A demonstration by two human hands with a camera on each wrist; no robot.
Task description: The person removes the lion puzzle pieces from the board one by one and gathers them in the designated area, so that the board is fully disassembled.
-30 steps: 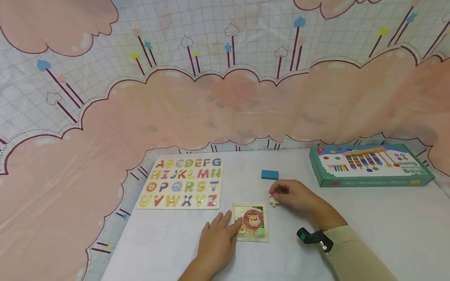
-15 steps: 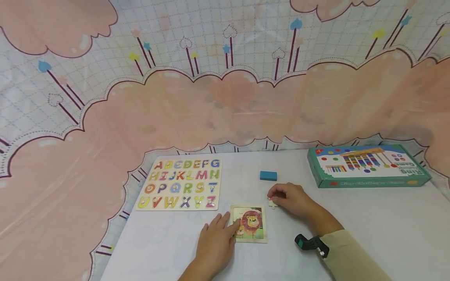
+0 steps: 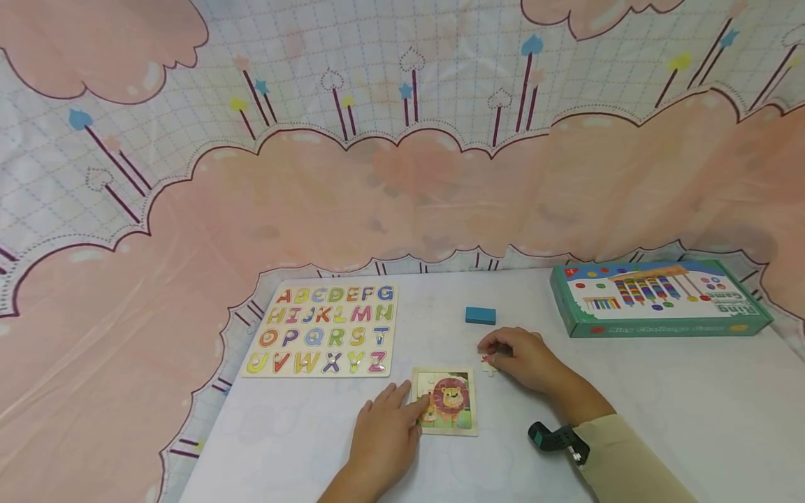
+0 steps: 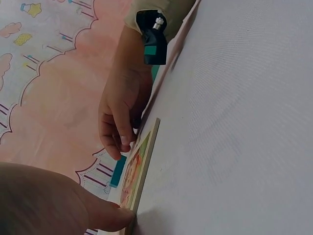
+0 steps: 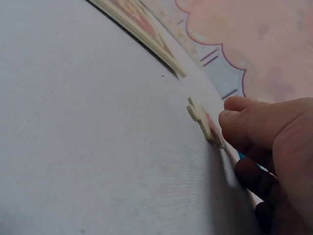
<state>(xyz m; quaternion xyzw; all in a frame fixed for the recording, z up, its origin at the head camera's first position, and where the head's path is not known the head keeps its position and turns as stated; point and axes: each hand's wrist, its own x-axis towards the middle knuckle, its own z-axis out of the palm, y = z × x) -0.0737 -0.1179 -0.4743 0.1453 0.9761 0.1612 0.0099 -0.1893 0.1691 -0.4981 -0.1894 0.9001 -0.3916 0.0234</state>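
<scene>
A lion jigsaw puzzle (image 3: 451, 400) in a light wooden frame lies on the white table. My left hand (image 3: 385, 434) rests at its left side, fingers outstretched, with the thumb over the frame's edge; the left wrist view shows this thumb (image 4: 110, 215) on the rim. Just right of the puzzle, my right hand (image 3: 525, 358) pinches a loose jigsaw piece (image 3: 488, 366) between thumb and fingers. Close up in the right wrist view, the piece (image 5: 201, 121) is tilted near the table, its knobs pointing away from the hand. The fingertips behind it are partly hidden.
A wooden alphabet board (image 3: 322, 330) lies at the left. A blue block (image 3: 481, 316) sits beyond my right hand. The green Ring Challenge Game box (image 3: 660, 299) stands at the back right. A patterned cloth (image 3: 402, 188) hangs behind the table.
My right hand and the jigsaw piece have shifted slightly down in the head view, then stayed nearly still. The left hand holds its place on the puzzle. The head view has moved slightly.
</scene>
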